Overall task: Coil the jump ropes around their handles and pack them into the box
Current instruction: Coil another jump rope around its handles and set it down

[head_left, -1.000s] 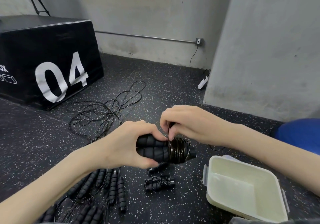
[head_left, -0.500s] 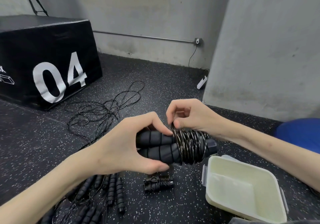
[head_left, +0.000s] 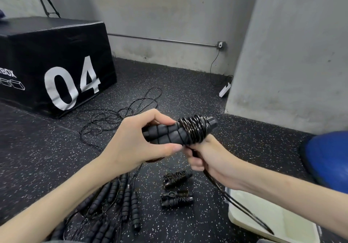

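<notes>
The left hand (head_left: 135, 144) clamps the paired handles (head_left: 165, 134); just beyond its thumb, springy coils (head_left: 194, 129) bulge. The right hand (head_left: 211, 160) below pinches the blurred, probably whippy tail (head_left: 244, 212); grip near the windings.

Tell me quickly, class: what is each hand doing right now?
Left hand: closed around the pair of handles.
Right hand: closed on the loose rope trailing down from the coil.
</notes>
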